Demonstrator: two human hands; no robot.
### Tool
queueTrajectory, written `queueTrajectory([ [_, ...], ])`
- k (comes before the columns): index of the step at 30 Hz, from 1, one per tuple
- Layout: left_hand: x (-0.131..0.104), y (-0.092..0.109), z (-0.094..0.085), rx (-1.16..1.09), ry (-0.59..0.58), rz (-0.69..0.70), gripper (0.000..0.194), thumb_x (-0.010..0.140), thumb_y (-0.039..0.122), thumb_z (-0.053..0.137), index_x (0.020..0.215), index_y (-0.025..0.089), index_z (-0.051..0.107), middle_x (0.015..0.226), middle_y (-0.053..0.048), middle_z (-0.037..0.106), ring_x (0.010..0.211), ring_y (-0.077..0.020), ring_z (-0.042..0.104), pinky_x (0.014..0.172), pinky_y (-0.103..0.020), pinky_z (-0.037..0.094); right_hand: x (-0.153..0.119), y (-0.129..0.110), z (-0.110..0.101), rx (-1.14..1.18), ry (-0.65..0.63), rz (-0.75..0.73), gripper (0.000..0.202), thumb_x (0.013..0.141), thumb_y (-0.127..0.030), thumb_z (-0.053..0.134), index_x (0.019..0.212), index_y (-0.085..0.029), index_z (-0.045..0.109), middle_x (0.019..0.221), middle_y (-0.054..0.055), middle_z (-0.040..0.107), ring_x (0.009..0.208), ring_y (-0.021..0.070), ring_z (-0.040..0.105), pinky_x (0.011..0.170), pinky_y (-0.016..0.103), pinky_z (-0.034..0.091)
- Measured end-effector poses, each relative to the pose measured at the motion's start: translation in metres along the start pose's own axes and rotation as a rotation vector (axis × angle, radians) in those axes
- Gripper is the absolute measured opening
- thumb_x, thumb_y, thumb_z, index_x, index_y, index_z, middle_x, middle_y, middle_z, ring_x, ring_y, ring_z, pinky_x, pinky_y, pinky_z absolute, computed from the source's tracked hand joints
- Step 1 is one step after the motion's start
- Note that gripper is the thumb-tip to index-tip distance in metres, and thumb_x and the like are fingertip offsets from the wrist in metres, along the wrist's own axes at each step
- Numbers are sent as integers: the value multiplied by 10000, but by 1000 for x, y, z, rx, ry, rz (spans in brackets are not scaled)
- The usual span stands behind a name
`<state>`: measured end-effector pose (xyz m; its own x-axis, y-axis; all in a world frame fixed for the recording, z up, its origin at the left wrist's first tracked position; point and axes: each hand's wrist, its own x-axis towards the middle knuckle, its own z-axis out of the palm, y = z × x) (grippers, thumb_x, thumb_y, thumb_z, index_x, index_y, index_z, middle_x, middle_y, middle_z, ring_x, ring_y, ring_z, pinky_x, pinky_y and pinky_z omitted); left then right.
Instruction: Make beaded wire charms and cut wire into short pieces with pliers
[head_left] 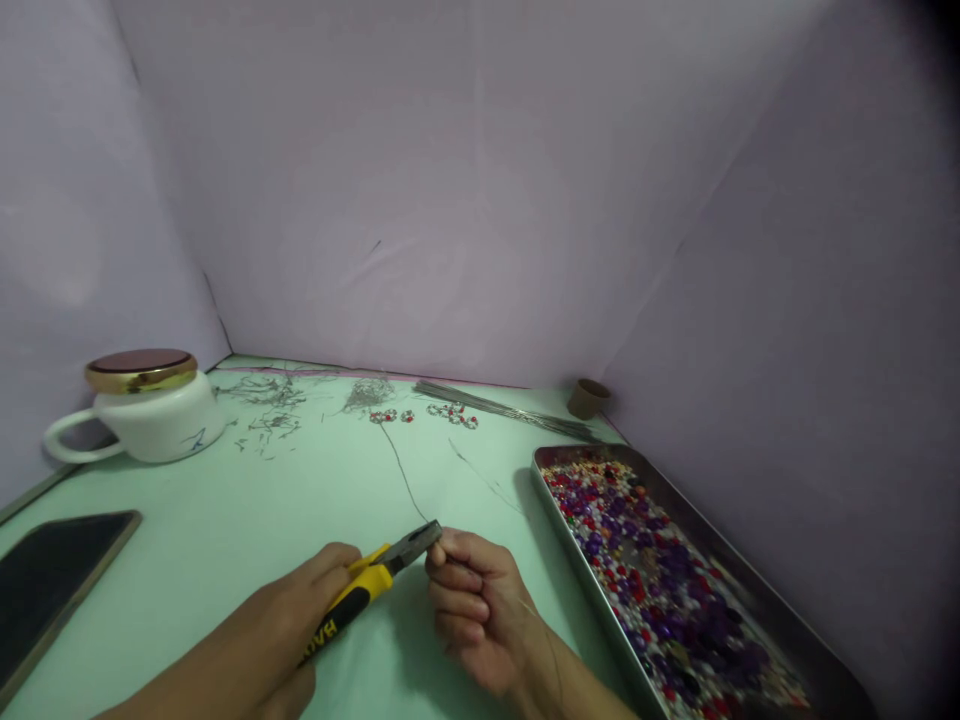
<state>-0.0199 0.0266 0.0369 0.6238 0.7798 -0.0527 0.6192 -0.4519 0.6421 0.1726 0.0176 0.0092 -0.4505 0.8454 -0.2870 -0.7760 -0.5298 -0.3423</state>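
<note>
My left hand point(296, 610) is wrapped around the yellow-and-black handles of a pair of pliers point(377, 578). The metal jaws point up and right, meeting the fingertips of my right hand point(484, 605). Those fingers are closed in a pinch at the jaw tip, on a thin wire point(406, 478). From the jaws the wire curves away to the far side of the table, towards small red-and-silver bead pieces point(384, 416). Another stretch of thin wire lies across my right wrist. What sits exactly between the jaws is too small to make out.
To the right stands a metal tray point(585, 590) of mixed beads. Behind it are a bundle of straight wires point(502, 407) and a small brown cup point(589, 398). Wire scraps point(274, 390), a lidded white mug point(161, 420) and a phone point(64, 560) lie leftward. Pale walls enclose the table.
</note>
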Motion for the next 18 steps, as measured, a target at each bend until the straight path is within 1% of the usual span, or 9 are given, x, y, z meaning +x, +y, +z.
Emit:
queueTrajectory([
  [5, 0, -1, -1, -51, -55, -31, 310, 591, 156, 375, 856, 241, 510, 835, -28, 591, 785, -213, 540, 710, -277, 438, -1, 0, 7, -125, 56, -96, 106, 588, -184, 669, 561, -109, 600, 322, -128, 271, 287, -1, 105, 245, 116, 147],
  [10, 1, -2, 5, 0, -26, -62, 302, 559, 138, 367, 820, 230, 488, 815, -21, 584, 734, -198, 543, 670, -268, 426, 0, 0, 4, -147, 79, -104, 115, 586, -191, 678, 565, -110, 600, 332, -126, 274, 296, 2, 107, 244, 110, 171],
  [13, 2, -2, 5, -7, -37, -86, 306, 551, 132, 349, 812, 225, 479, 774, -13, 576, 693, -189, 533, 638, -265, 419, 2, 2, 2, -189, 72, -131, 126, 627, -218, 676, 612, -117, 602, 363, -126, 278, 305, 5, 122, 252, 104, 220],
  [15, 3, -2, 3, -16, -52, -107, 307, 543, 132, 337, 801, 223, 478, 742, -4, 569, 666, -185, 521, 622, -267, 410, 4, 4, 1, -281, 98, -210, 157, 657, -263, 676, 647, -123, 606, 394, -110, 322, 304, 12, 198, 262, 110, 289],
  [18, 3, -3, -3, -27, -70, -127, 280, 548, 134, 331, 779, 219, 464, 727, 5, 557, 651, -176, 498, 609, -263, 396, 6, 5, 0, -426, 171, -287, 236, 643, -338, 697, 632, -125, 596, 475, -49, 475, 340, 42, 398, 282, 136, 379],
])
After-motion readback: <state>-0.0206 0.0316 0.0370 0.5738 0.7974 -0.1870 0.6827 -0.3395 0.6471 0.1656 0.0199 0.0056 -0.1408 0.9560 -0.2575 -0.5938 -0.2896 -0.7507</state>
